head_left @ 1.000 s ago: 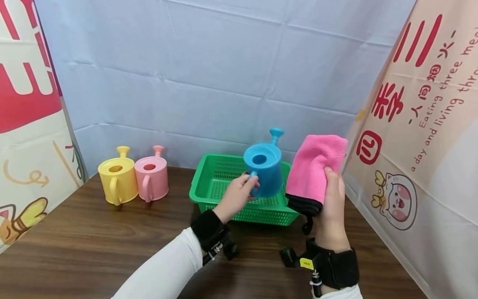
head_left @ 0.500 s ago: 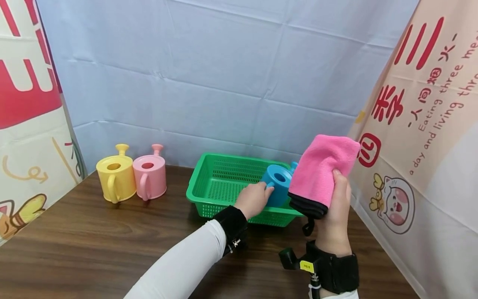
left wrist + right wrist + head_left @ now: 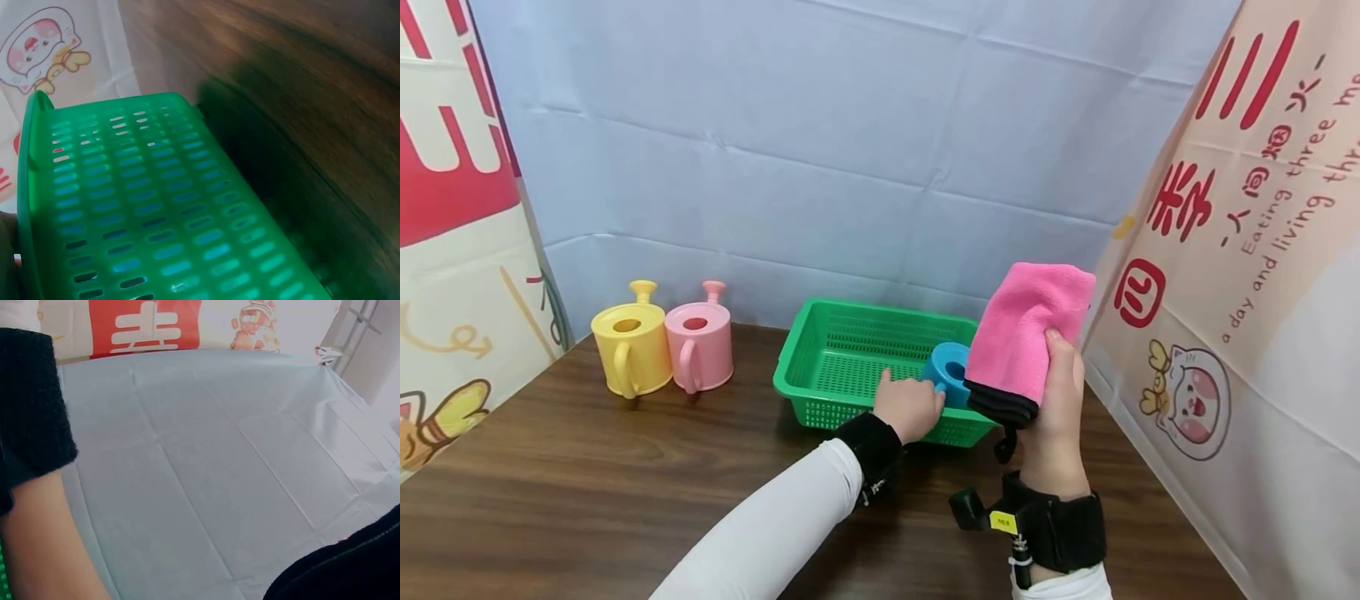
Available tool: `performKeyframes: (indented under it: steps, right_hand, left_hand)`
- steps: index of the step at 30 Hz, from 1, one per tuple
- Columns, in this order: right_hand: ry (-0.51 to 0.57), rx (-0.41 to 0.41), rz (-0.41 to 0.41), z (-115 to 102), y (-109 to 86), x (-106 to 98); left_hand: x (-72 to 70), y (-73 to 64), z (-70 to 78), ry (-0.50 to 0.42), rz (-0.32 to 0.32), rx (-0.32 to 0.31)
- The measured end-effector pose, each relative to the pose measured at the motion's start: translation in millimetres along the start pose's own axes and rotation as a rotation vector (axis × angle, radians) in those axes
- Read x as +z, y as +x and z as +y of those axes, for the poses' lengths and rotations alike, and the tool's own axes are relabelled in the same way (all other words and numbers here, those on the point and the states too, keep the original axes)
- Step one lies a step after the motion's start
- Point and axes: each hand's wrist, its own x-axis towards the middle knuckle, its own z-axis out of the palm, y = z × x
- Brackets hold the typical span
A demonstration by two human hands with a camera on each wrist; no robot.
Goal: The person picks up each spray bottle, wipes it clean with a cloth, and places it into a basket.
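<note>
A blue toy watering can [image 3: 947, 367] sits low inside the right end of a green plastic basket [image 3: 850, 408]. My left hand [image 3: 910, 407] reaches over the basket's front rim, its curled fingers at the can's handle [image 3: 939, 387] and one finger raised. In the left wrist view, blue shows through the slots of the basket wall [image 3: 137, 187]. My right hand [image 3: 1058, 387] grips a folded pink cloth [image 3: 1026, 333] with a black border and hanging loop. It is held up over the basket's right end, hiding part of the can.
On the left, a yellow toy watering can [image 3: 631, 354] and a pink toy watering can [image 3: 700, 350] stand side by side on the dark wooden table [image 3: 587, 492]. A pale blue sheet [image 3: 760, 167] hangs behind, and a printed sheet [image 3: 1210, 333] borders the right side.
My left hand has moved right and lowered the blue watering can from above the basket down into it. The pink cloth has shifted slightly but stays in my right hand.
</note>
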Motion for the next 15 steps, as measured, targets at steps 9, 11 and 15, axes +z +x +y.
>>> performKeyframes:
  steps: [9,11,15]
  right_hand:
    - [0.005,0.012,-0.012,9.5,-0.4,6.6]
    - [-0.004,0.002,-0.027,11.6,-0.6,8.6]
    - [-0.063,-0.024,-0.059,14.2,-0.6,12.8]
  left_hand:
    - [-14.7,-15.9,-30.9,-0.041,0.08,0.0]
    - [-24.4,-24.9,-49.9,-0.098,0.222,0.003]
    - [-47.1,-42.7,-101.8,-0.2,0.633,-0.049]
